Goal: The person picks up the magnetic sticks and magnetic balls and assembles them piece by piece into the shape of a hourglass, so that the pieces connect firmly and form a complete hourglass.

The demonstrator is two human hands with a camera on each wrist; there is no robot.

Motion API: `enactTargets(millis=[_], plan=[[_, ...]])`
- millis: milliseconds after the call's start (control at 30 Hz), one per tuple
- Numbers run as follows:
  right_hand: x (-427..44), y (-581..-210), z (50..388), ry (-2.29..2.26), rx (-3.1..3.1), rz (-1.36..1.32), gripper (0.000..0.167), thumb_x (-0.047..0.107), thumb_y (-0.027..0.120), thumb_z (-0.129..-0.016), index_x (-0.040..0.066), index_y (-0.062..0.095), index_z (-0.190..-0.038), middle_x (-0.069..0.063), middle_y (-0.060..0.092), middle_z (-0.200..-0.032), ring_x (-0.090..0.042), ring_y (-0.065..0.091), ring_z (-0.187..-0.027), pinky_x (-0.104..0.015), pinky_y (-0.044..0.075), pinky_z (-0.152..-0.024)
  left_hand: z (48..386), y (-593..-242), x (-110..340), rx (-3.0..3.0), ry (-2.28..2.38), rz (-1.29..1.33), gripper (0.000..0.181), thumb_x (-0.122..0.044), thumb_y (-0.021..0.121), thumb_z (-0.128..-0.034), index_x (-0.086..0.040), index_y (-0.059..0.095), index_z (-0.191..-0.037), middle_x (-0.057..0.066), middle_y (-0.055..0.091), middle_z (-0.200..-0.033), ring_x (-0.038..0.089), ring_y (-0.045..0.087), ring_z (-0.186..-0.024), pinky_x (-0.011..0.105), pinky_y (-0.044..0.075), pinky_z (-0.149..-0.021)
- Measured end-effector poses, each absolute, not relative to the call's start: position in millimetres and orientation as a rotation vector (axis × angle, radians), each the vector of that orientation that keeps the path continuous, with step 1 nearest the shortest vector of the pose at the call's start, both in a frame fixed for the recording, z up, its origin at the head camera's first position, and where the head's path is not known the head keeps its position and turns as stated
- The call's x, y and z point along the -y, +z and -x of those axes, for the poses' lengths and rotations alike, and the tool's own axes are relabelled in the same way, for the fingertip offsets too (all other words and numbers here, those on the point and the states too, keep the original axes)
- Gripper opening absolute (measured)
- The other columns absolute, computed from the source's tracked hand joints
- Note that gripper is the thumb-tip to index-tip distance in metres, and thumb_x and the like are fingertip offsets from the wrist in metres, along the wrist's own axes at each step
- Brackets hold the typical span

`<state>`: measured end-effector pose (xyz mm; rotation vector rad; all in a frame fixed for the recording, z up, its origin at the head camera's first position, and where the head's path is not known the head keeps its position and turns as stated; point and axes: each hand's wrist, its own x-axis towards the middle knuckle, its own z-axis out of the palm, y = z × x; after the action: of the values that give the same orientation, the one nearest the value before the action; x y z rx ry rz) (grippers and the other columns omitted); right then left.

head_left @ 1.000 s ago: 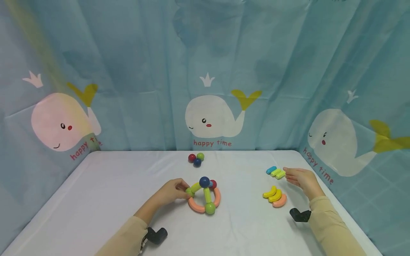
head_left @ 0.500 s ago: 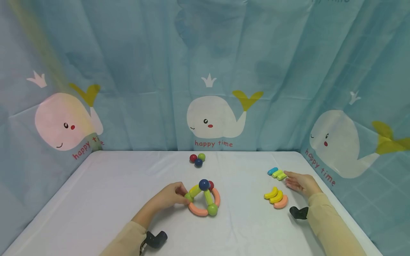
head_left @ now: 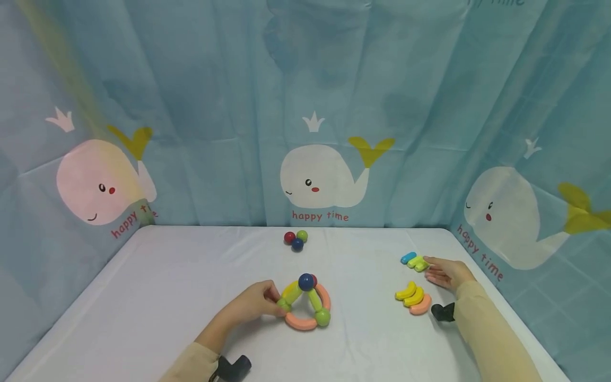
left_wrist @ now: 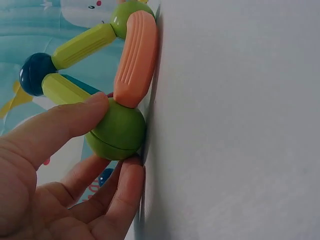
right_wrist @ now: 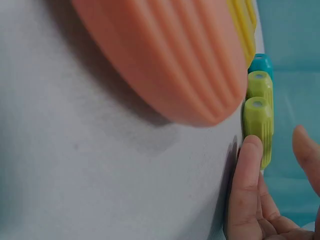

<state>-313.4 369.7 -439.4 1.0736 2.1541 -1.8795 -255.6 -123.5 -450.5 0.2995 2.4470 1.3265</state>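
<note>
Ball-and-rod frame (head_left: 315,301): stands near the middle of the white table (head_left: 191,276), beside the left hand; navy ball (head_left: 306,282) at the apex, two straight lime rods sloping down from it to green balls, curved rods forming the base ring, red ball (head_left: 314,279) partly hidden behind the apex
Left hand (head_left: 256,302): holding; thumb and fingers pinch the left green ball (left_wrist: 120,130) of the frame from opposite sides
Left arm: enters at lower left, slants up and rightward; beige sleeve (head_left: 193,363), black wrist mount (head_left: 233,369)
Right hand (head_left: 448,271): moderately wide; one fingertip at the end of the nearest loose lime rod (right_wrist: 258,117), thumb well clear of it; cannot tell whether the fingertip presses
Right arm: enters at lower right, slants up and leftward; fingers point left
Loose straight rods: second lime rod and blue rod (head_left: 408,258) alongside the first
Loose curved rods: two yellow rods (head_left: 413,296) and one salmon rod (head_left: 420,305), nearer the viewer
Loose balls: red, green and navy, clustered near the far edge
Backdrop: blue curtain (head_left: 205,106) with whale prints
</note>
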Motion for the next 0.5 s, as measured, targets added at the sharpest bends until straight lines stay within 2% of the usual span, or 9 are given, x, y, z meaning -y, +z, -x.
enactTargets(millis=[200, 333, 500], plan=[[-370.3, -441.5, 322.3, -1.872, -2.117, -1.135, 0.054, 0.025, 0.072, -0.09, -0.009, 0.051, -0.126, -0.003, 0.063, -0.067, -0.012, 0.068, -0.06, -0.026, 0.061, -0.066, 249.4, -448.3, 122.1, -2.452, 1.301, -0.3, 0.031, -0.019, 0.086, -0.0753, -0.007, 0.062, -0.091, 0.002, 0.064, -0.086, 0.017, 0.053, -0.08, 0.028, 0.043, -0.068], [-370.2, -442.7, 322.2, -1.887, -2.139, -1.098, 0.052, 0.026, 0.073, -0.089, -0.009, 0.052, -0.122, -0.004, 0.064, -0.063, -0.013, 0.069, -0.057, -0.026, 0.061, -0.065, 246.6, -447.2, 121.3, -2.452, 1.308, -0.298, 0.031, -0.018, 0.085, -0.0755, -0.006, 0.062, -0.091, 0.003, 0.064, -0.086, 0.018, 0.053, -0.08, 0.028, 0.043, -0.067], [-367.9, -443.3, 321.6, -1.885, -2.19, -1.071, 0.038, 0.024, 0.073, -0.089, -0.005, 0.057, -0.106, -0.004, 0.065, -0.06, -0.013, 0.069, -0.054, -0.026, 0.06, -0.062, 245.3, -446.6, 120.9, -2.456, 1.311, -0.299, 0.031, -0.019, 0.085, -0.0756, -0.006, 0.062, -0.091, 0.003, 0.064, -0.086, 0.018, 0.052, -0.079, 0.028, 0.042, -0.065]])
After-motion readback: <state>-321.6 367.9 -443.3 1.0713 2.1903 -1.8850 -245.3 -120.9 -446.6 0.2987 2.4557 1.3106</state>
